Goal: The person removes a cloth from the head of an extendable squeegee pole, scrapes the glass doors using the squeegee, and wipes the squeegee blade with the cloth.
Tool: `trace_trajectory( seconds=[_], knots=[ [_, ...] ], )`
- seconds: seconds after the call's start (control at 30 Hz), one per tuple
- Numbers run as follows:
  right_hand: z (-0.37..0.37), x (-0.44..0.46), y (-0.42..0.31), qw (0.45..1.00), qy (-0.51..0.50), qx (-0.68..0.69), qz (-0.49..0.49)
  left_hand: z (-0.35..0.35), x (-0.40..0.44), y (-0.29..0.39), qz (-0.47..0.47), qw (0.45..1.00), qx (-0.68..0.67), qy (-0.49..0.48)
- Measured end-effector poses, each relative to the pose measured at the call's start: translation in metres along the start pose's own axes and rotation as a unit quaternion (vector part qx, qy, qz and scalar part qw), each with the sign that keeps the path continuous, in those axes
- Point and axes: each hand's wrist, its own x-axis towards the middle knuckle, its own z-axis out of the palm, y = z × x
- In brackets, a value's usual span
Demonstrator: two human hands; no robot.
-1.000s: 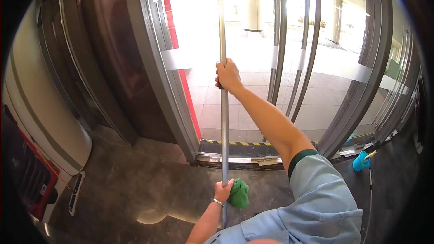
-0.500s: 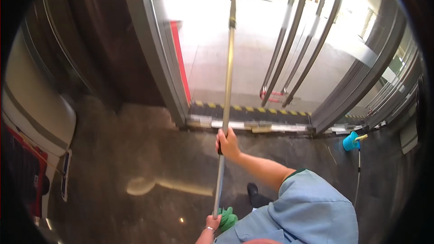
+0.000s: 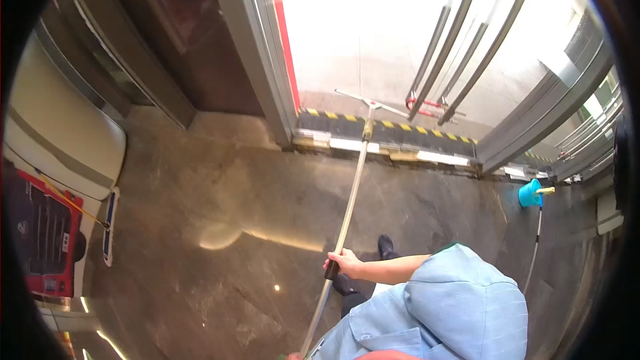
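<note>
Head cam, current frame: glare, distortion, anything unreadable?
Head view: doorway blown out white up top; head view: wide-angle distortion seems to bow the handles, corners black; head view: reflections streak the dim floor; head view: right hand and squeegee readable.

Glass door (image 3: 360, 33) blown out white; floor (image 3: 167, 207) dim, some reflections; edges bowed, corners black.

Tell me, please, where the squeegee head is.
The squeegee head is in the head view's upper half, slightly right of centre, just left of the door handles.
</note>
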Motion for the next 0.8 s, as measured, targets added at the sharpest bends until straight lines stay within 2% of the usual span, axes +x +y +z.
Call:
trace_trajectory(
  seconds=[0.03, 0.07, 0.1, 0.17, 0.2, 0.23, 0.27, 0.3, 0.33, 0.37, 0.43, 0.5, 0.53, 0.57, 0.63, 0.67, 0.7, 0.77, 0.8],
  knots=[
    [0.013, -0.022, -0.021, 0.998, -0.021, -0.056, -0.035, -0.01, 0.002, 0.023, 0.037, 0.999, -0.027, -0.004],
    [0.021, -0.04, -0.038, 0.991, -0.037, -0.11, -0.069, -0.019, 0.039, 0.042, 0.074, 0.995, 0.054, 0.039],
    [0.028, -0.054, -0.049, 0.989, -0.043, -0.11, -0.084, -0.01, 0.094, 0.048, 0.201, 0.973, 0.062, 0.096],
    [0.038, -0.076, -0.057, 0.971, -0.074, -0.18, -0.139, -0.023, 0.11, 0.182, 0.329, 0.938, 0.027, 0.109],
    [0.038, -0.082, -0.06, 0.968, -0.099, -0.183, -0.14, -0.027, 0.136, 0.221, 0.399, 0.909, 0.037, 0.117],
    [0.038, -0.089, -0.064, 0.966, -0.105, -0.186, -0.148, -0.035, 0.085, 0.3, 0.427, 0.899, -0.028, 0.098],
    [0.036, -0.1, -0.071, 0.906, -0.135, -0.28, -0.286, -0.034, 0.103, 0.311, 0.447, 0.888, -0.023, 0.103],
    [0.031, -0.109, -0.08, 0.818, -0.159, -0.365, -0.415, -0.035, 0.12, 0.322, 0.467, 0.878, -0.018, 0.106],
    [0.02, -0.107, -0.101, 0.733, -0.134, -0.516, -0.423, -0.036, 0.108, 0.336, 0.473, 0.874, -0.017, 0.112],
    [0.013, -0.122, -0.119, 0.621, -0.108, -0.585, -0.51, -0.04, 0.087, 0.352, 0.457, 0.884, -0.039, 0.088],
    [0.003, -0.144, -0.132, 0.643, -0.125, -0.612, -0.444, -0.038, 0.064, 0.37, 0.444, 0.892, -0.058, 0.063],
    [0.005, -0.145, -0.128, 0.739, -0.207, -0.585, -0.262, -0.032, 0.054, 0.379, 0.508, 0.858, -0.034, 0.063],
    [-0.002, -0.134, -0.119, 0.767, -0.2, -0.529, -0.303, -0.028, 0.052, 0.382, 0.542, 0.836, -0.042, 0.078],
    [-0.007, -0.134, -0.116, 0.766, -0.197, -0.529, -0.308, -0.025, 0.052, 0.383, 0.546, 0.833, -0.039, 0.078],
    [-0.014, -0.13, -0.115, 0.835, -0.22, -0.394, -0.315, -0.024, 0.056, 0.386, 0.611, 0.763, -0.03, 0.209],
    [-0.03, -0.114, -0.109, 0.837, -0.125, -0.426, -0.32, -0.025, 0.045, 0.383, 0.469, 0.871, -0.106, 0.099],
    [-0.047, -0.108, -0.118, 0.835, -0.126, -0.427, -0.324, -0.026, 0.048, 0.376, 0.473, 0.869, -0.105, 0.101],
    [-0.06, -0.112, -0.149, 0.959, -0.04, -0.177, -0.216, -0.034, 0.049, 0.377, 0.561, 0.821, -0.032, 0.104],
    [-0.062, -0.124, -0.168, 0.964, -0.047, -0.09, -0.244, -0.033, 0.038, 0.373, 0.49, 0.866, -0.075, 0.065]
  ],
)
